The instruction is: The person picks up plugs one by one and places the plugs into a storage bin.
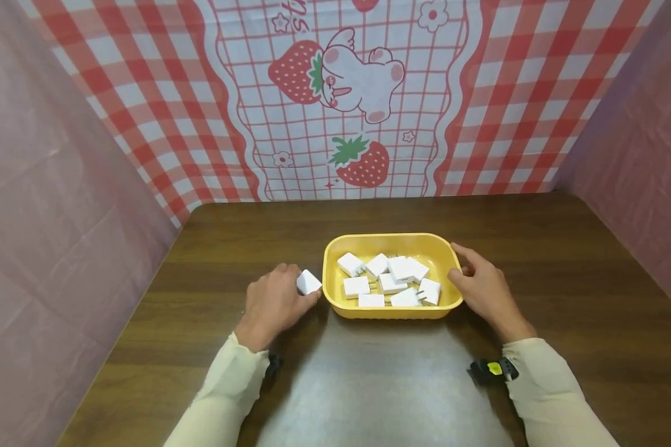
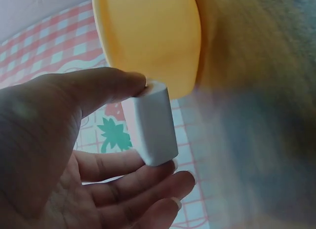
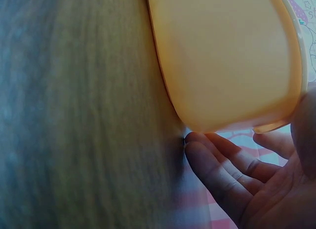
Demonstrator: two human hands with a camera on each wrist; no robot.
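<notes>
Between thumb and fingers, my left hand (image 1: pixel 274 303) pinches a white charger plug (image 1: pixel 309 282), just left of a yellow plastic tub (image 1: pixel 391 312). In the left wrist view the charger plug (image 2: pixel 154 124) shows as a smooth block, the thumb on one end and fingertips at the other. Several more white chargers (image 1: pixel 356 287) lie loose in the tub, some with metal prongs showing. At the tub's right end, my right hand (image 1: pixel 485 288) holds the rim, thumb over the edge. Its other fingers (image 3: pixel 212 174) lie against the outside wall in the right wrist view.
The tub sits on a dark brown wooden table (image 1: pixel 201 248) with a bright glare in front of it. Behind the table hangs a red-and-white checked strawberry cloth (image 1: pixel 335 81). Pink cloth (image 1: pixel 61 186) hangs along the left and right sides.
</notes>
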